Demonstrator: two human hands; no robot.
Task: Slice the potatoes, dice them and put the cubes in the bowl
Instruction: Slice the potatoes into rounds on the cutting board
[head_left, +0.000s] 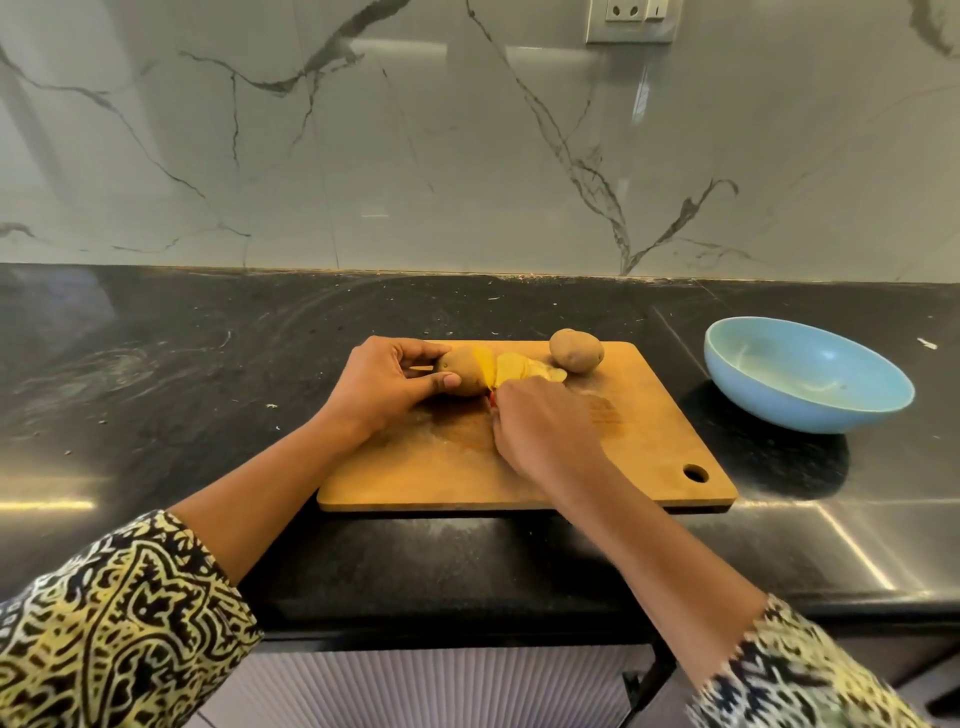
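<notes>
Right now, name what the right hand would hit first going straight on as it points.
Probably the partly sliced potato, just ahead of the right hand, which points far-left. The left hand holding that potato lies just beyond; depth is unclear.

Patterned sleeves, both arms.
The left sleeve (119, 623) and right sleeve (795, 675) show a dense black, yellow and white ornamental print, loose-cut, ending mid-forearm.
</notes>
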